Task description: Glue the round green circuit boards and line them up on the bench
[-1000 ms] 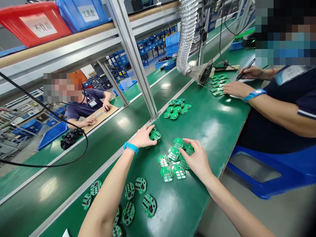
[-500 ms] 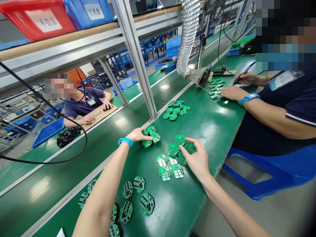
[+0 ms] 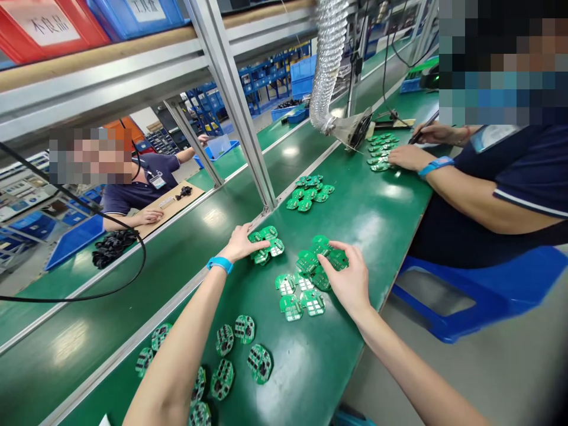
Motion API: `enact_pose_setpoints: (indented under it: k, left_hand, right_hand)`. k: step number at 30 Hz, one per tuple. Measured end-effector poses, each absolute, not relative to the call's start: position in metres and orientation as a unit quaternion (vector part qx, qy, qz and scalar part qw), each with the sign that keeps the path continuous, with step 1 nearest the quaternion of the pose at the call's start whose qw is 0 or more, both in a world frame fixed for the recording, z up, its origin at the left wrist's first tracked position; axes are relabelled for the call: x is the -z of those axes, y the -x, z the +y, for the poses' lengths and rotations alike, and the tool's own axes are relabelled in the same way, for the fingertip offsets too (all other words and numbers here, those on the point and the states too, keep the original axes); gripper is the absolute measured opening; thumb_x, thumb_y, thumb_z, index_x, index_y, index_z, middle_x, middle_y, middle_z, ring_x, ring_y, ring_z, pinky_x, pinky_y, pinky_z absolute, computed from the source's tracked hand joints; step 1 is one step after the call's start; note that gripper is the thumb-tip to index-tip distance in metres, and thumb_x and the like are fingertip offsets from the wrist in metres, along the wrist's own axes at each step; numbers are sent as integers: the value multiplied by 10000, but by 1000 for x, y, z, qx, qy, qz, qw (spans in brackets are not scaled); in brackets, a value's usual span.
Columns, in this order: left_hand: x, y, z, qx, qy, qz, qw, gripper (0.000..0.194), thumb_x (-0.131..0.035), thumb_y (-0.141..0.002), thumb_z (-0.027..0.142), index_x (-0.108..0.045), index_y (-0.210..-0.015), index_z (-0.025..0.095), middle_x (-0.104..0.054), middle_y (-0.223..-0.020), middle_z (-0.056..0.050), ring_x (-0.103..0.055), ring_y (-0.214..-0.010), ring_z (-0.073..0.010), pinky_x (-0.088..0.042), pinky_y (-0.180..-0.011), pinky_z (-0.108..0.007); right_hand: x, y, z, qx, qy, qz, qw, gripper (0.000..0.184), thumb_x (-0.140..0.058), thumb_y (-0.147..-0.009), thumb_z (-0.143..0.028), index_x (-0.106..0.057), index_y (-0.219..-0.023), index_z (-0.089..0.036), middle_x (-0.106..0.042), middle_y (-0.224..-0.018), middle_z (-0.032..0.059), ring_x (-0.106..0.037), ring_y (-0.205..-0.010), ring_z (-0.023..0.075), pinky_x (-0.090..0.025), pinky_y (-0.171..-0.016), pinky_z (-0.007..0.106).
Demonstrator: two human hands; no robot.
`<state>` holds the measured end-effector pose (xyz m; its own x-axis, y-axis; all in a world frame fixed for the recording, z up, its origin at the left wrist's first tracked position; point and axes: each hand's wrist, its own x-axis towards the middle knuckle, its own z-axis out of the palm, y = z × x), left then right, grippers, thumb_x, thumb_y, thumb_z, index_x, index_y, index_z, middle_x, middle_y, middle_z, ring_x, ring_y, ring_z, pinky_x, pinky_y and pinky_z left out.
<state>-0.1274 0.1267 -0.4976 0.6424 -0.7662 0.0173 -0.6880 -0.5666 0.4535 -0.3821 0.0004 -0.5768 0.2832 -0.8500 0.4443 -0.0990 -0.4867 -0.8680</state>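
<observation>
While the two hands work apart, the left hand (image 3: 239, 243) closes thumb and fingers on a glossy green cluster of lobed circuit boards (image 3: 276, 247) at the green bench's far edge. The right hand (image 3: 351, 278) pinches a matching lobed cluster (image 3: 306, 261), overlapping a silver-padded green panel (image 3: 291, 307). Round green boards with black components (image 3: 260, 363) lie nearer. Handling seems partway; how many remain is unclear.

1. Your left hand (image 3: 238, 244) hides part of a green board cluster (image 3: 271, 246); grip underneath unclear.
2. Your right hand (image 3: 352, 279) covers one edge of the larger board group (image 3: 308, 261).
3. Your left forearm (image 3: 173, 364) blocks some black-chipped boards (image 3: 200, 381); bottom edge crops the lowest.
4. White scrap (image 3: 105, 421): cropped, unidentifiable.
5. Red bin (image 3: 91, 29), blue bin (image 3: 113, 23): tops cut off.
6. Badge (image 3: 157, 180) print: too small for you.
</observation>
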Motion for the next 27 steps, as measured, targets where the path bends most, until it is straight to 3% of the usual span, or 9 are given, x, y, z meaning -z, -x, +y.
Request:
enact_pose_setpoints:
  k: [4,9,12,14,17,19,22,27]
  left_hand:
    - [492,197,136,-37,-801,-492,340,463,-646,-888,512,-604,-1235,207,-596,-1250,-106,-546,-1220,-264,-423,-1069,-420]
    - [498,272,137,134,-752,-471,440,584,-724,-831,482,-574,-1328,214,-600,-1296,-117,-595,-1146,-259,-490,-978,-398]
    - [497,289,150,247,-718,-382,527,446,-739,-812,484,-700,-1110,155,-699,-1104,-105,-648,-992,-247,-514,-899,-374]
    - [495,302,173,293,-682,-328,584,384,-732,-817,487,-724,-955,129,-717,-936,-83,-653,-833,-209,-531,-784,-336]
    - [493,332,221,291,-625,-219,691,375,-748,-816,449,-703,-1017,136,-721,-948,-77,-658,-818,-201,-540,-692,-301]
    - [496,358,255,264,-589,-158,747,408,-792,-788,386,-681,-1101,148,-725,-1038,-86,-671,-917,-215,-550,-768,-312]
    - [503,389,301,222,-570,-115,783,415,-800,-795,302,-666,-1154,144,-718,-1148,-106,-665,-1046,-224,-503,-956,-346]
    - [518,411,357,126,-608,-82,780,359,-728,-867,317,-663,-1173,141,-714,-1186,-126,-672,-1070,-238,-491,-989,-373]
  right_hand:
    - [578,381,0,511,675,351,400,359,-727,-811,-416,-643,-1092,-209,-666,-1088,75,-614,-1055,251,-469,-962,427]
    - [576,380,10,532,649,264,475,465,-783,-778,-411,-621,-1166,-213,-673,-1069,63,-635,-1019,231,-487,-967,422]
    - [566,385,30,493,654,177,546,493,-797,-769,-381,-613,-1200,-228,-671,-1072,64,-634,-1049,227,-498,-979,415]
    - [555,392,49,463,634,146,602,608,-831,-735,-365,-578,-1275,-250,-652,-1186,81,-632,-1079,226,-509,-981,405]
    - [541,405,84,361,585,129,715,772,-848,-721,-378,-494,-1404,-309,-565,-1404,99,-627,-1133,235,-544,-936,376]
    - [537,413,110,216,575,106,782,669,-801,-777,-433,-546,-1381,-299,-610,-1368,105,-655,-1087,252,-569,-877,378]
    - [538,422,152,42,585,56,808,440,-731,-835,-499,-703,-1172,-216,-731,-1132,113,-687,-975,264,-557,-887,402]
    - [540,421,218,26,586,24,809,364,-730,-823,-534,-739,-934,-188,-757,-953,82,-680,-877,237,-544,-847,359]
